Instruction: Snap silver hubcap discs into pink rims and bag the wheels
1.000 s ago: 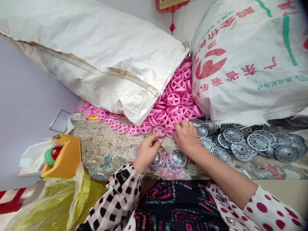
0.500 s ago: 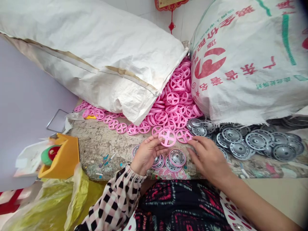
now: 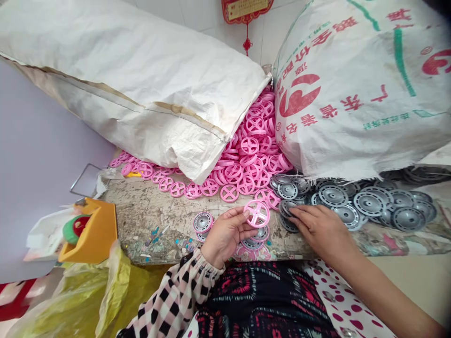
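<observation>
two bulging woven plastic sacks fill the back of the scene: a plain white one (image 3: 116, 80) with tan-taped seams lies on the left, and a white one printed with red and green characters (image 3: 355, 89) slumps on the right. between and under them spreads a heap of spoked pink plastic wheel rings (image 3: 250, 145), and a loose row of these rings runs left along the foot of the white sack. to the right, under the printed sack, lies a layer of ridged silver-grey round discs (image 3: 368, 204). the worn, chipped, paint-flecked concrete counter (image 3: 151, 220) carries all of this. the person's left hand (image 3: 225, 232) comes from a black-and-pink checked sleeve (image 3: 169, 295) and holds one pink wheel ring (image 3: 256, 213) tilted up above the counter, its fingers (image 3: 237, 217) curled and pinching the rim against the thumb. the bare right hand (image 3: 319, 230) lies flat-backed at the edge of the silver discs, its fingers (image 3: 303, 213) pressed together with the tips on a small tilted stack of discs (image 3: 288, 217); whether they grip one, i cannot tell. silver discs seated in pink rings (image 3: 202, 222) sit just beside the left hand. a yellow plastic bag (image 3: 73, 300) slumps below the counter's left end, beside a yellow holder (image 3: 93, 230).
</observation>
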Demonstrator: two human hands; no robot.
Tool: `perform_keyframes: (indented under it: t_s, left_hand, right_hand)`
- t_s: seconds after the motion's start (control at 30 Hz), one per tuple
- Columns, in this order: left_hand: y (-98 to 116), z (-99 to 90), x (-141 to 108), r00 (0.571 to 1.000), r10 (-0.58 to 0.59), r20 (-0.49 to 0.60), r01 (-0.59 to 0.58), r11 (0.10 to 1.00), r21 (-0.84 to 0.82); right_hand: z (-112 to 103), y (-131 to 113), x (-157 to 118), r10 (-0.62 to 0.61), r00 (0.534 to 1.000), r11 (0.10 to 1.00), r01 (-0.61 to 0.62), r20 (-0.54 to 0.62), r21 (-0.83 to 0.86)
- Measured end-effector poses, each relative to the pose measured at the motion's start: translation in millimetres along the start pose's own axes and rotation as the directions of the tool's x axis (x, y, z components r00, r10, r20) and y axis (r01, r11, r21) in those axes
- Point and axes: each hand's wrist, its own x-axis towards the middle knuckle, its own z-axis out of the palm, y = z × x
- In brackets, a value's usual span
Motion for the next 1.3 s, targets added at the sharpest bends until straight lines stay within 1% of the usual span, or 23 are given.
perform_keyframes:
  t_s: [0.07, 0.13, 0.2, 0.27, 0.3, 0.37, 0.4, 0.43, 0.47, 0.53, 0.63, 0.7, 0.77, 0.83, 0.9, 1.0, 1.07, 1.13, 1.17, 1.23, 1.3]
  left_hand:
    - [-3.1, 1.5, -0.8, 1.000, -0.012, -0.013, 0.012, 1.000, -0.021]
    - [-5.9, 3.8, -1.1, 0.999, -0.027, -0.017, 0.026, 0.999, -0.046]
    - [-8.3, 6.7, -1.0, 0.999, -0.035, -0.014, 0.034, 0.997, -0.067]
    - [-10.4, 10.2, -1.1, 1.000, -0.030, 0.001, 0.030, 0.997, -0.073]
    - [-11.4, 12.0, -1.4, 1.000, -0.022, 0.015, 0.024, 0.997, -0.070]
    - [-13.4, 15.8, -2.4, 0.998, -0.001, 0.055, 0.004, 0.998, -0.058]
    - [-14.6, 17.4, -3.1, 0.997, 0.017, 0.075, -0.013, 0.998, -0.054]
    - [-15.8, 18.7, -3.8, 0.995, 0.041, 0.094, -0.036, 0.998, -0.051]
    - [-17.1, 19.4, -4.4, 0.992, 0.070, 0.108, -0.065, 0.997, -0.049]
    - [-19.2, 19.0, -5.1, 0.985, 0.130, 0.115, -0.126, 0.991, -0.039]
    - [-19.8, 15.1, -5.6, 0.981, 0.163, 0.107, -0.164, 0.986, 0.003]
    - [-18.4, 12.6, -6.1, 0.979, 0.165, 0.121, -0.168, 0.986, 0.015]
    - [-16.8, 11.6, -6.8, 0.975, 0.175, 0.140, -0.179, 0.984, 0.018]
    - [-16.4, 12.0, -7.3, 0.972, 0.187, 0.141, -0.193, 0.981, 0.030]
    - [-17.4, 12.9, -7.5, 0.971, 0.210, 0.112, -0.217, 0.975, 0.050]
    - [-17.9, 12.7, -6.8, 0.968, 0.246, 0.054, -0.250, 0.965, 0.086]
    - [-14.2, 9.9, -5.1, 0.972, 0.228, 0.057, -0.234, 0.963, 0.136]
    - [-6.1, 4.5, -1.2, 0.973, 0.213, 0.084, -0.227, 0.951, 0.208]
    - [-1.0, 0.9, 2.0, 0.969, 0.227, 0.091, -0.244, 0.935, 0.259]
    - [9.5, -7.5, 10.8, 0.950, 0.300, 0.087, -0.309, 0.869, 0.385]
    - [17.5, -15.8, 22.1, 0.918, 0.390, 0.073, -0.370, 0.774, 0.513]
  right_hand:
    - [-3.1, 2.5, -0.4, 0.005, 0.998, 0.999, -0.002, -0.062, 0.046]
    - [-10.0, 1.6, 1.0, 0.037, 0.986, 0.996, -0.023, -0.162, 0.091]
    - [-20.6, -5.2, 5.0, 0.114, 0.951, 0.983, -0.066, -0.288, 0.171]
    - [-32.1, -18.4, 10.8, 0.230, 0.903, 0.940, -0.109, -0.364, 0.323]
    - [-36.7, -26.6, 14.0, 0.293, 0.888, 0.898, -0.130, -0.354, 0.420]
    - [-40.9, -43.8, 19.6, 0.382, 0.888, 0.776, -0.159, -0.255, 0.610]
    - [-40.1, -51.9, 21.7, 0.390, 0.897, 0.728, -0.161, -0.209, 0.666]
    - [-37.7, -58.9, 23.2, 0.375, 0.910, 0.699, -0.154, -0.176, 0.698]
    - [-34.1, -64.8, 24.0, 0.348, 0.925, 0.689, -0.141, -0.154, 0.711]
    - [-25.9, -72.4, 24.2, 0.291, 0.946, 0.705, -0.110, -0.144, 0.701]
    - [-19.2, -74.5, 23.7, 0.292, 0.948, 0.706, -0.123, -0.129, 0.697]
    - [-20.6, -72.2, 24.2, 0.290, 0.956, 0.668, -0.173, -0.040, 0.723]
    - [-23.9, -70.1, 25.1, 0.249, 0.963, 0.610, -0.236, 0.099, 0.756]
    - [-26.0, -70.2, 25.9, 0.212, 0.958, 0.551, -0.280, 0.193, 0.786]
    - [-24.9, -72.6, 26.4, 0.214, 0.955, 0.495, -0.289, 0.207, 0.819]
    - [-19.2, -77.1, 27.2, 0.253, 0.953, 0.445, -0.270, 0.170, 0.854]
    - [-16.4, -77.1, 27.9, 0.235, 0.955, 0.464, -0.274, 0.181, 0.843]
    - [-16.4, -72.3, 28.3, 0.179, 0.965, 0.530, -0.260, 0.194, 0.807]
    - [-17.5, -67.7, 28.2, 0.160, 0.969, 0.575, -0.245, 0.187, 0.781]
    - [-20.3, -54.1, 27.3, 0.177, 0.975, 0.684, -0.220, 0.134, 0.696]
    - [-22.3, -36.2, 25.2, 0.238, 0.970, 0.805, -0.229, 0.056, 0.547]
